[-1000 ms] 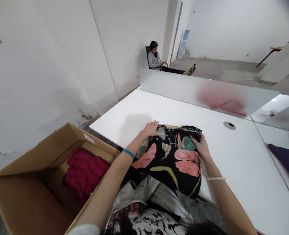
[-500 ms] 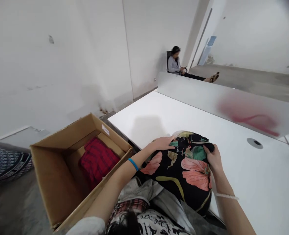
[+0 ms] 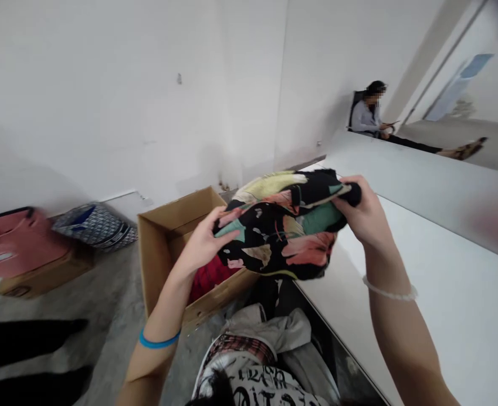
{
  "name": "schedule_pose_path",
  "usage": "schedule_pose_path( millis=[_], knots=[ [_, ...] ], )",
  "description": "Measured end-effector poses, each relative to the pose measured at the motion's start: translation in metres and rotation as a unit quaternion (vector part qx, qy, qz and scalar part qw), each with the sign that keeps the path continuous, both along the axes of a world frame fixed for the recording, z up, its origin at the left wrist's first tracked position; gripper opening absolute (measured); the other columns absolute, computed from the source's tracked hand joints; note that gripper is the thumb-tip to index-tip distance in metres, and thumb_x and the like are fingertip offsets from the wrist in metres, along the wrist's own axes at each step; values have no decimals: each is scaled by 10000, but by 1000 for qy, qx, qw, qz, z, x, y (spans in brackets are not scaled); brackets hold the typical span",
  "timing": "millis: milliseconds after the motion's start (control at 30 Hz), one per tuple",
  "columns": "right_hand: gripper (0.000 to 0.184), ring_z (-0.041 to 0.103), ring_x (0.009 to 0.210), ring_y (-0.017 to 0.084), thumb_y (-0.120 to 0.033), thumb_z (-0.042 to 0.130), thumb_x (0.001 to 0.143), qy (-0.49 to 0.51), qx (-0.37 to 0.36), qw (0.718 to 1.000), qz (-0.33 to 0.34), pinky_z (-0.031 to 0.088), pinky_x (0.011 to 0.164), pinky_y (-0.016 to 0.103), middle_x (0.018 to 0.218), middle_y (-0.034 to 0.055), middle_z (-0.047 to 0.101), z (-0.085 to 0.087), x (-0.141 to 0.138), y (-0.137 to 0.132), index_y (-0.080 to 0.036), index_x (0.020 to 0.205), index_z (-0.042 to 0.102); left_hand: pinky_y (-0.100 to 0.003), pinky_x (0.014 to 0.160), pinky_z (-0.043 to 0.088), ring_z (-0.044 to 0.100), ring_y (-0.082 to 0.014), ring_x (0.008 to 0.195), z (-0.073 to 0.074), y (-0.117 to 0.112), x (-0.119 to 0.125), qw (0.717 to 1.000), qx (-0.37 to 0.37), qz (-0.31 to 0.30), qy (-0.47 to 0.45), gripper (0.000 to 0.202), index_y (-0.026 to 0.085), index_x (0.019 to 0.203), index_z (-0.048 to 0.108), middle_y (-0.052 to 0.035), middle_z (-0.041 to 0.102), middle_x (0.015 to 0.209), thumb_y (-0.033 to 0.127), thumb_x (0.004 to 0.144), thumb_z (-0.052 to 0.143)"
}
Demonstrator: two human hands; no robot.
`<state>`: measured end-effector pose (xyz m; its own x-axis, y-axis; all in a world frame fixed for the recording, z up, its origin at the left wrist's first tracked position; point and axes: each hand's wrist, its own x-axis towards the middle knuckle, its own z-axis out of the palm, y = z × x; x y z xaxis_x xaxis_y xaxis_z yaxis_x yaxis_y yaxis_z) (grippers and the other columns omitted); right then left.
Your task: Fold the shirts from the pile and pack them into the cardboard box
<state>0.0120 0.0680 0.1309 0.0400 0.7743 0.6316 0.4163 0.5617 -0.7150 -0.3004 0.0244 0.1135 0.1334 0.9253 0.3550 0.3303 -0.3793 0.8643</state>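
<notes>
Held up in the air, a bunched black floral-print garment sits above the corner of an open brown cardboard box, over a red checked cloth. The left-hand grip clasps its near side with fingers spread; the right-hand grip closes firmly around its far end, beside the white worktop.

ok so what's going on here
A person holds a bundled black floral garment up in both hands, the right hand gripping one end and the left hand at the other, above the edge of a cardboard box with red plaid cloth inside. Another person sits in a chair beyond the white table.
</notes>
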Motion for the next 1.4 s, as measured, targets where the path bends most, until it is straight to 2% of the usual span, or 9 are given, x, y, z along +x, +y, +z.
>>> schedule_pose_path(
  millis=[100, 200, 467, 600, 833, 1000, 1167, 1267, 1400],
  knots=[
    [266, 556, 876, 187, -361, 616, 788, 9, 34, 993, 112, 467, 869, 392, 899, 9, 571, 18, -68, 41, -199, 989, 553, -379, 926, 478, 604, -233, 1037, 0, -13, -47, 992, 19, 126, -12, 384, 172, 1037, 574, -56, 656, 1079, 339, 712, 690],
    [274, 555, 870, 182, -369, 592, 801, 33, 24, 977, 208, 472, 867, 377, 905, 10, 569, 9, -138, 74, -201, 1009, 533, -388, 946, 465, 595, -231, 1062, -21, -18, -90, 980, 29, 198, -17, 398, 161, 1069, 578, -76, 657, 1107, 325, 720, 674],
    [309, 555, 898, 208, -381, 604, 742, 57, -95, 935, 337, 444, 883, 386, 932, 39, 588, -90, -252, 111, -197, 971, 511, -413, 976, 421, 585, -243, 1080, -94, -35, -168, 950, -23, 312, -9, 411, 123, 1065, 580, -120, 647, 1143, 290, 695, 645],
    [301, 555, 875, 194, -359, 637, 713, 88, -156, 914, 363, 450, 838, 348, 906, 13, 581, -127, -269, 116, -209, 946, 519, -400, 947, 436, 601, -234, 1036, -117, -44, -177, 948, -64, 311, 18, 418, 128, 1099, 581, -104, 657, 1130, 258, 705, 633],
    [262, 555, 884, 188, -343, 648, 717, 44, -178, 901, 392, 437, 857, 342, 888, 4, 591, -155, -264, 127, -213, 919, 541, -371, 908, 453, 612, -231, 987, -140, -50, -178, 944, -104, 302, 86, 325, 151, 1034, 605, -70, 682, 1051, 207, 714, 619],
    [326, 561, 1021, 215, -356, 546, 786, -21, -200, 924, 327, 429, 928, 382, 1060, 64, 609, -182, -287, 146, -199, 1072, 524, -367, 852, 483, 632, -238, 924, -144, -25, -184, 921, -122, 339, 147, 278, 159, 983, 601, -83, 688, 1004, 148, 706, 608],
    [565, 358, 1315, 246, -231, 576, 764, -97, -233, 925, 285, 247, 1106, 420, 1376, 153, 443, -218, -310, 168, -150, 1303, 426, -389, 996, 399, 563, -247, 1115, -140, 2, -190, 891, -105, 392, 205, 429, 150, 1148, 543, -132, 615, 1194, 78, 725, 549],
    [495, 416, 1278, 258, -180, 596, 772, -165, -260, 905, 294, 273, 1101, 418, 1339, 171, 484, -243, -301, 169, -135, 1255, 495, -426, 1069, 322, 490, -254, 1215, -142, -9, -187, 878, -89, 410, 230, 434, 149, 1208, 509, -138, 568, 1267, 119, 775, 524],
    [279, 589, 1024, 211, -279, 582, 873, -250, -283, 862, 337, 472, 914, 416, 1148, 104, 601, -272, -282, 157, -151, 1121, 583, -444, 1035, 370, 504, -264, 1202, -159, -50, -170, 868, -90, 426, 241, 350, 155, 1186, 529, -141, 577, 1251, 195, 847, 454]
  ],
)
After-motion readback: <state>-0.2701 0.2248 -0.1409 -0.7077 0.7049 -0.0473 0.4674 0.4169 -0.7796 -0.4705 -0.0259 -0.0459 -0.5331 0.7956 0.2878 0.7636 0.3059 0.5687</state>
